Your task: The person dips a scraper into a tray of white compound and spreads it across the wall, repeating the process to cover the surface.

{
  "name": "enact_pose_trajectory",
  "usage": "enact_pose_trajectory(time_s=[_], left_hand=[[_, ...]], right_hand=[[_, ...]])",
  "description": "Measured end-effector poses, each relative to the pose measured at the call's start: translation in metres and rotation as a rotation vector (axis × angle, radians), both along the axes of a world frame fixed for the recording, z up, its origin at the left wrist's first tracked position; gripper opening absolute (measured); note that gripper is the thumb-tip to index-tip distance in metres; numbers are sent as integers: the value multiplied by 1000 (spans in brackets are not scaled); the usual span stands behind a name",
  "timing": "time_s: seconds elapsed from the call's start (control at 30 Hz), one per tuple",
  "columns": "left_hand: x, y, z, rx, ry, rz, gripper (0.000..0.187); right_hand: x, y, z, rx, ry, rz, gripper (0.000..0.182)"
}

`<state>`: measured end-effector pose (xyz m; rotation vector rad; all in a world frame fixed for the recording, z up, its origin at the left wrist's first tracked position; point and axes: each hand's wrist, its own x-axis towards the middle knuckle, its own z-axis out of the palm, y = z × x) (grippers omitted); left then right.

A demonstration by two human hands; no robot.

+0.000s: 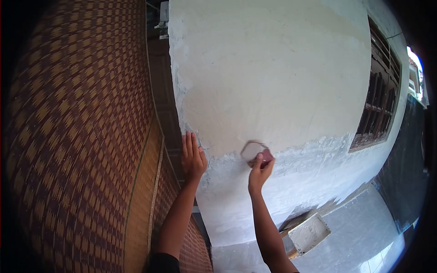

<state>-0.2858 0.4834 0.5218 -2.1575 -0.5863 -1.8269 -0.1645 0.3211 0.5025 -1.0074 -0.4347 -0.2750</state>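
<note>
My left hand (193, 156) lies flat against the wall's left corner, its fingers stretched upward and holding nothing. To its right, my right hand (260, 172) pinches a thin, flat reddish-brown piece (267, 157) between thumb and fingers. A pale, brown-rimmed part of the piece reaches up and left over the wall; its exact kind is blurred. Both hands are at the band where the cream upper wall (273, 82) meets the rough, whitish lower wall (236, 195). Patchy white filler runs along this band and up the corner edge.
A woven brown-and-tan panel (82, 113) stands close on the left. On the grey floor (359, 223) lies a rectangular tray (328, 228) with whitish paste, beside the wall's foot. A barred wooden window (378, 91) and a dark sheet (407, 168) are at right.
</note>
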Motion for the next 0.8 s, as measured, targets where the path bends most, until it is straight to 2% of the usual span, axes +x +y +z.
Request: enact_pose_trajectory(time_s=[0.1,0.13,0.2,0.27,0.3,0.4,0.43,0.47,0.53,0.6,0.67,0.73,0.8], left_hand=[[0,-2,1,17,-22,2,47],[0,-3,1,30,-29,1,47],[0,-3,0,19,-17,8,47],[1,-2,-1,11,-15,19,47],[1,-1,-1,5,-19,13,47],[3,-1,-1,13,-38,1,47],[3,-1,-1,28,-49,-7,47],[3,0,-1,28,-45,-10,47],[1,0,-1,37,-35,14,48],[0,0,-2,30,-27,11,48],[1,2,0,27,-35,12,48],[2,2,-2,30,-30,29,47],[2,1,0,37,-46,18,47]], right_hand=[[-11,17,-4,-175,-324,53,26],[-7,27,-8,-196,-491,-33,27],[0,20,-3,-327,-392,-140,25],[-2,2,8,-29,-95,-46,24],[4,0,3,59,-53,-56,24],[-2,6,2,14,-190,18,24],[-8,12,0,-90,-223,111,24],[-14,20,1,-202,-360,78,24],[-17,26,6,-454,-608,-156,24],[-3,26,1,-314,-400,-131,24],[5,13,3,-23,-146,-80,23],[-4,0,9,8,-36,-70,24],[-10,14,5,-54,-235,-9,23]])
